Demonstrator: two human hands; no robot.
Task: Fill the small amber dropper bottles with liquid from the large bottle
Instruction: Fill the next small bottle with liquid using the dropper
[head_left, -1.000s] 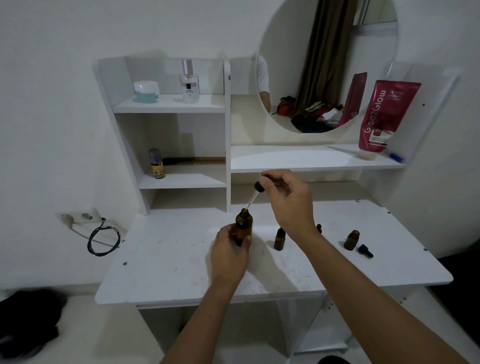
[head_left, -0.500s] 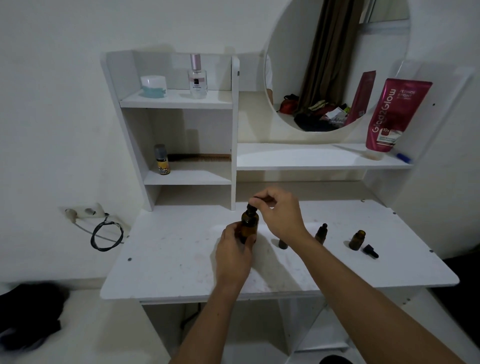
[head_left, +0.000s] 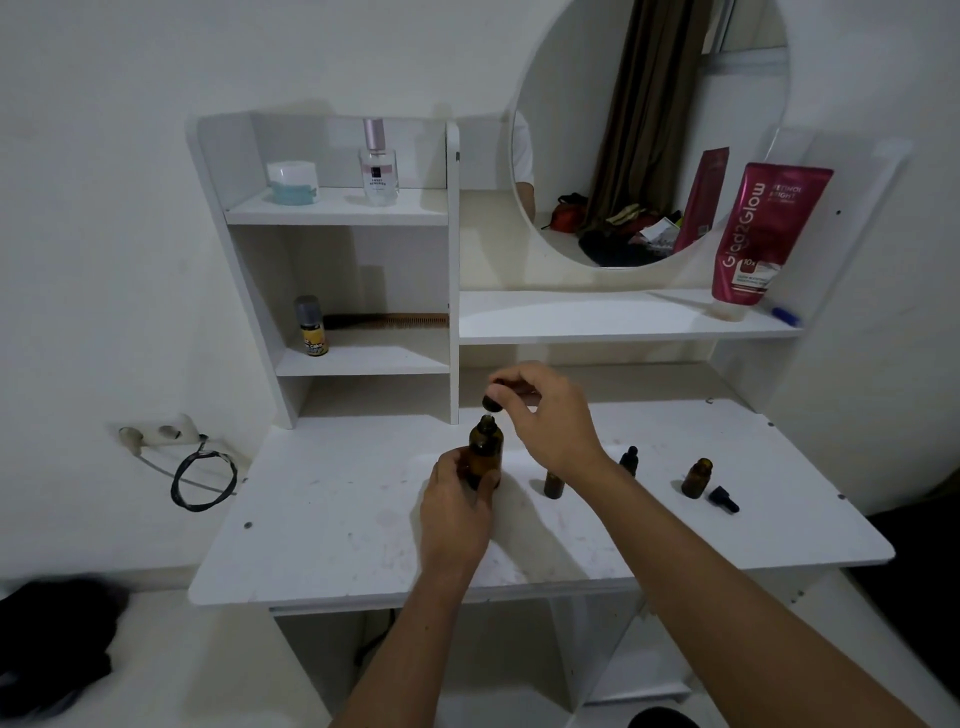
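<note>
Right hand (head_left: 550, 415) has lifted dropper cap (head_left: 492, 402) just off neck, pinched | left hand (head_left: 457, 512) wraps large bottle (head_left: 485, 454), upright, amber, apparently open.

Large amber bottle (head_left: 485, 453): upright on the white counter (head_left: 332, 519), left of centre, mouth open, lower body wrapped by fingers. Its black dropper cap (head_left: 492, 402) sits just above the mouth, apart from it, pinched from above; pipette tip barely visible at the neck. Small amber bottle (head_left: 552, 483): upright, just right of the large one, top hidden behind a wrist. Second small bottle (head_left: 629, 460): upright, further right and back, black dropper cap on. Third small bottle (head_left: 696, 477): upright, uncapped, near right side. Loose black dropper cap (head_left: 723, 499) lying on its side just beside it.
</note>
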